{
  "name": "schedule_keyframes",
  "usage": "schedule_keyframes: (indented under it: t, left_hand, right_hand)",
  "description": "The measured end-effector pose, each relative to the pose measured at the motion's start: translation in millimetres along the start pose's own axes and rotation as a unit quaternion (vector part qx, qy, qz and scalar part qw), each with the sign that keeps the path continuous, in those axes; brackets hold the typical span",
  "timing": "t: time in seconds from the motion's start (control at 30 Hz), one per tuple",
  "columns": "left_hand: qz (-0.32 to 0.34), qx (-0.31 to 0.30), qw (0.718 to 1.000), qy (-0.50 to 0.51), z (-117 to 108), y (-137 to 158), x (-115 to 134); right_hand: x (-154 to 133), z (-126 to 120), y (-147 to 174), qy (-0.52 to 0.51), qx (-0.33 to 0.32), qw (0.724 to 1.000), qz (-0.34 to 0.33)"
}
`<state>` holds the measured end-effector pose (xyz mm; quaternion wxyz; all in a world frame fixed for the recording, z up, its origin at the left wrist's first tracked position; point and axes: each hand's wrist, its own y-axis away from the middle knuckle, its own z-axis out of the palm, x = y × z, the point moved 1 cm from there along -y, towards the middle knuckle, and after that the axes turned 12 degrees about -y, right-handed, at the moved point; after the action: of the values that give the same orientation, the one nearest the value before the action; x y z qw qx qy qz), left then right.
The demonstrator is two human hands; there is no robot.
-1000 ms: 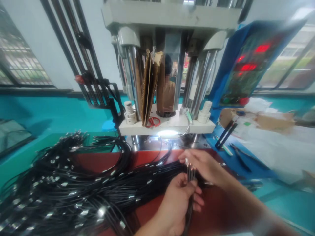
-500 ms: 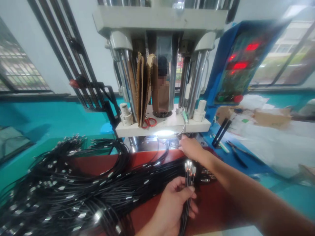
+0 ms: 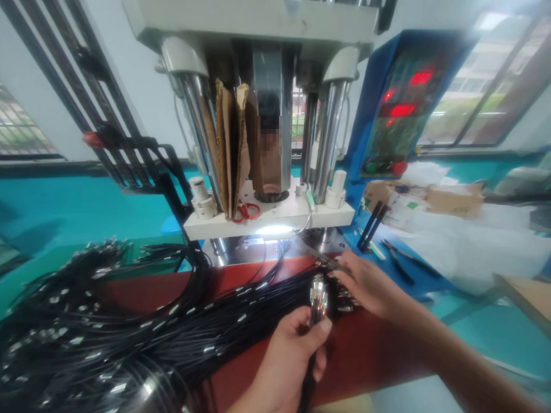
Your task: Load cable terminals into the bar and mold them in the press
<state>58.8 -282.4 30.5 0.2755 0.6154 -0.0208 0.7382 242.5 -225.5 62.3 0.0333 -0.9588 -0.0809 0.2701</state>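
Observation:
In the lower middle, my left hand (image 3: 297, 350) is closed around a bundle of black cables (image 3: 317, 310). Their silvery connector ends point up, with coppery wire showing just below. My right hand (image 3: 359, 281), somewhat blurred, grips a slim grey metal tool that looks like tweezers (image 3: 325, 259); its tip points left toward the press. Just beyond my hands stands the press (image 3: 271, 221), its white plate lit from below. A few thin cables (image 3: 282, 250) run into the lit gap under that plate. More black cables (image 3: 232, 310) lie across the red work surface (image 3: 365, 350).
A large heap of cables (image 3: 86, 332) spreads over the left side. Red-handled scissors (image 3: 247, 212) and cardboard pieces (image 3: 230, 149) rest on the press plate. Pliers (image 3: 398, 261) lie on the blue surface at right, below a control box (image 3: 402, 109) with red displays.
My right hand has drawn back from the press gap, toward me and to the right, with the tool. My left hand keeps its cable bundle. The camera view has shifted slightly right.

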Motion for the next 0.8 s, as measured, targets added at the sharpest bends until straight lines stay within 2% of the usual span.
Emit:
schedule_keyframes:
  t: [0.03,0.07,0.1,0.17,0.3,0.4,0.47,0.6,0.7,0.8]
  left_hand:
    - [0.003,0.002,1.0,-0.001,0.1,0.7,0.0]
    - [0.002,0.005,1.0,-0.002,0.2,1.5,-0.1]
    - [-0.002,0.006,1.0,-0.006,0.4,2.4,-0.4]
    - [-0.02,0.0,1.0,-0.024,0.7,4.5,-1.2]
    - [-0.044,-0.017,0.996,-0.071,-0.9,10.5,-3.6]
    - [-0.056,-0.01,0.995,-0.088,-2.6,14.9,-5.3]
    - [-0.066,0.009,0.994,-0.083,-2.8,16.1,-6.5]
    - [-0.052,0.055,0.996,-0.053,-2.2,12.0,-12.1]
    - [-0.047,0.048,0.995,-0.07,-2.6,7.4,-18.7]
    - [-0.086,0.039,0.989,-0.111,-3.1,6.2,-21.3]
  right_hand:
    - [-0.8,1.7,13.3,-0.11,0.012,0.994,0.011]
    - [-2.9,5.2,26.5,-0.231,0.022,0.972,0.026]
    - [-6.3,10.4,39.0,-0.339,0.019,0.939,0.044]
    - [-15.1,24.6,60.3,-0.476,0.027,0.875,0.087]
    - [-30.3,55.2,82.0,-0.604,0.07,0.78,0.148]
    - [-33.1,67.5,85.4,-0.657,0.092,0.731,0.159]
    - [-32.4,69.4,85.8,-0.67,0.101,0.717,0.162]
    - [-33.0,65.9,86.5,-0.661,0.09,0.724,0.173]
    - [-35.7,64.8,86.7,-0.66,0.071,0.722,0.195]
    - [-37.9,66.7,86.5,-0.65,0.092,0.725,0.209]
